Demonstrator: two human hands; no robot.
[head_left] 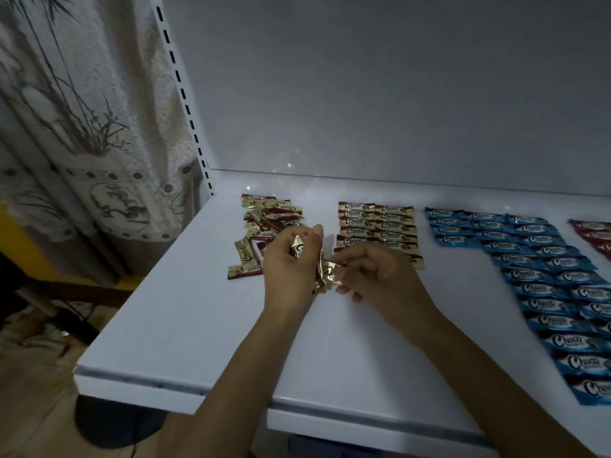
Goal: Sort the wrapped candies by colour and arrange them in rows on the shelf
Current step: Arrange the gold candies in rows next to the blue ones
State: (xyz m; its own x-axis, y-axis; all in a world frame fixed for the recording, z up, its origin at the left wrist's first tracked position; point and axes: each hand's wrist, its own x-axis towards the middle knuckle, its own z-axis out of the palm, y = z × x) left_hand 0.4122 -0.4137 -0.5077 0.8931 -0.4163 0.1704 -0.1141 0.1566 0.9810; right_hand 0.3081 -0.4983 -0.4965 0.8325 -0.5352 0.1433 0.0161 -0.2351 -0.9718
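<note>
While left fingers [299,241] clutch gold candies [320,271], right fingers [347,257] pinch one.

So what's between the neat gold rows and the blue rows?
Only bare white shelf between the gold rows and blue rows, in the head view.

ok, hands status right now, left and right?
Left hand: closed on gold candies.
Right hand: fingertips pinching one gold candy from that bunch.

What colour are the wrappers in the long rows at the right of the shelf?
Blue wrappers with white "Choco" lettering, clearest in the head view.
</note>
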